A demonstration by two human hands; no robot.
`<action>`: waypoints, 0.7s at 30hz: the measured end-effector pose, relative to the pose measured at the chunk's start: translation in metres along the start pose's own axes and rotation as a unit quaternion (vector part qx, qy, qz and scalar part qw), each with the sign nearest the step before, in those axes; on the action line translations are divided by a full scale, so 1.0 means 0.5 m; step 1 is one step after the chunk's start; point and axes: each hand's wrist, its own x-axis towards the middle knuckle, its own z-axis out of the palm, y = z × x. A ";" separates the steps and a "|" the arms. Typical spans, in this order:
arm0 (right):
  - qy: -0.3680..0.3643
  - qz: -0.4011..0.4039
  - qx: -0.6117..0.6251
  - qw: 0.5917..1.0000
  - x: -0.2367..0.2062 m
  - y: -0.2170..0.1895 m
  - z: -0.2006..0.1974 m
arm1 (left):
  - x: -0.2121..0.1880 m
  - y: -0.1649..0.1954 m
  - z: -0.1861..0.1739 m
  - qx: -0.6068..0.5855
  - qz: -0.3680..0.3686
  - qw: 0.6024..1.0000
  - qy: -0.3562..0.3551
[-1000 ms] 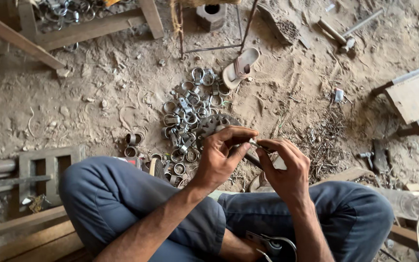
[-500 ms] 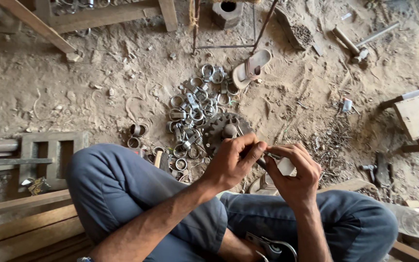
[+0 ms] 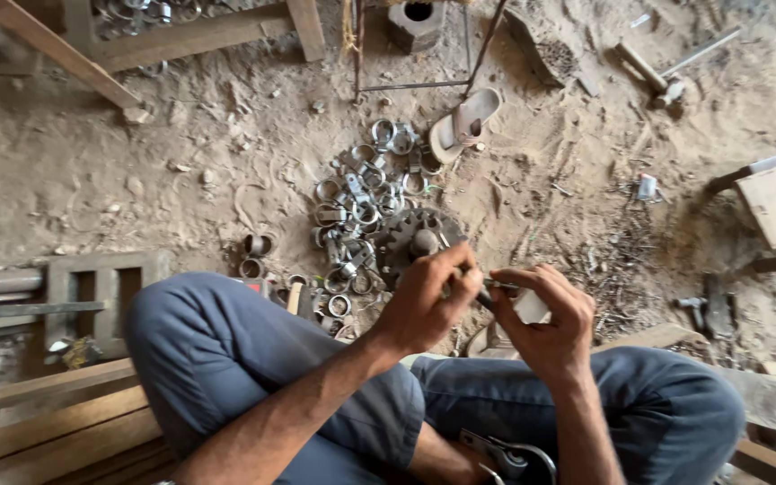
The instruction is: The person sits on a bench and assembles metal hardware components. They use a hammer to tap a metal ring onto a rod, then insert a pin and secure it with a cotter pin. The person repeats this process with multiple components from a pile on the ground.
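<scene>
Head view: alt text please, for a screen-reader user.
Seated cross-legged on a dirt floor, a person's left hand and right hand pinch a small metal part between them. Ahead lie a pile of metal rings, a toothed gear and a sandal.

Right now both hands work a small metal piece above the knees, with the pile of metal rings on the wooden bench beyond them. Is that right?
Not quite. In the head view the left hand and right hand do hold a small metal piece above the knees, but the pile of metal rings lies on the dirt floor, not on a bench.
</scene>
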 end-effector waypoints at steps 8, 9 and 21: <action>0.009 0.020 0.025 0.999 0.000 0.002 -0.002 | 0.004 0.012 0.000 -0.054 -0.034 0.998 -0.020; 0.009 0.024 0.026 0.999 0.000 0.002 -0.001 | 0.005 0.009 0.002 -0.049 -0.021 0.999 -0.013; -0.007 0.008 0.062 0.998 0.022 -0.038 -0.002 | 0.004 0.053 -0.004 -0.005 0.028 0.999 0.035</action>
